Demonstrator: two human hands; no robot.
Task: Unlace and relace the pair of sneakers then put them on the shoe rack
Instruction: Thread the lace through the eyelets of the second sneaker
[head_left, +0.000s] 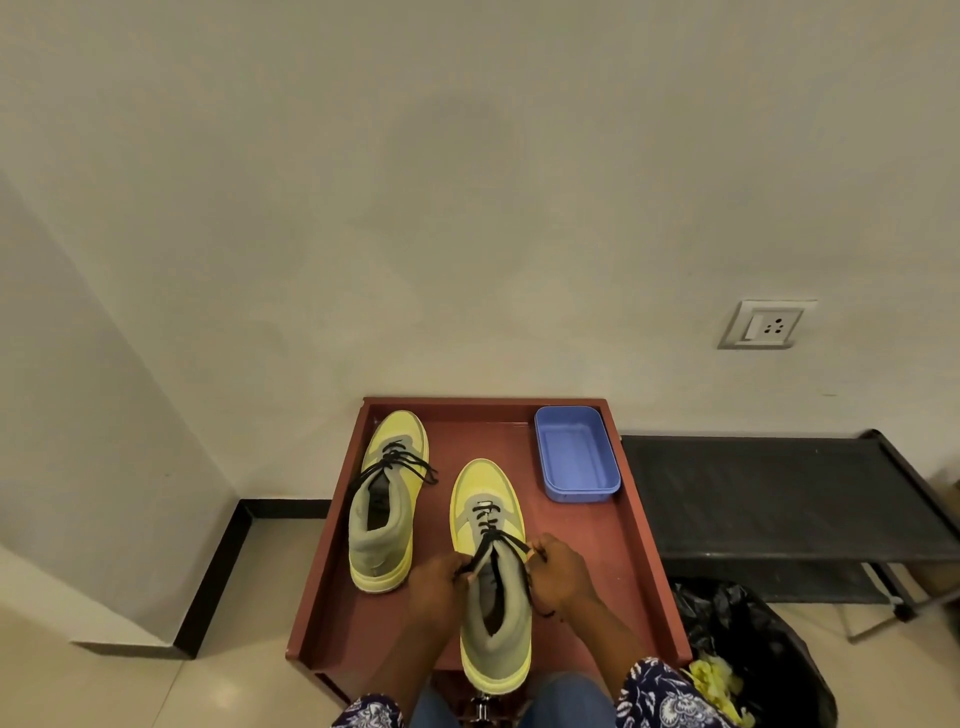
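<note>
Fingers (470, 564) of the left hand (434, 582) pinch one end of the black shoelace (488, 540), and those of the right hand (558, 569) curl around its other end, both at the collar of the near yellow-and-grey sneaker (493, 613) on the reddish-brown tabletop (587, 571). Beyond the left fingers and off to their left stands the second sneaker (387, 499), laced, its lace ends loose. Beyond the right fingers sits a blue plastic tray (576, 454). Well to their right stands the black shoe rack (779, 493), with a black rubbish bag (748, 639) below it.
</note>
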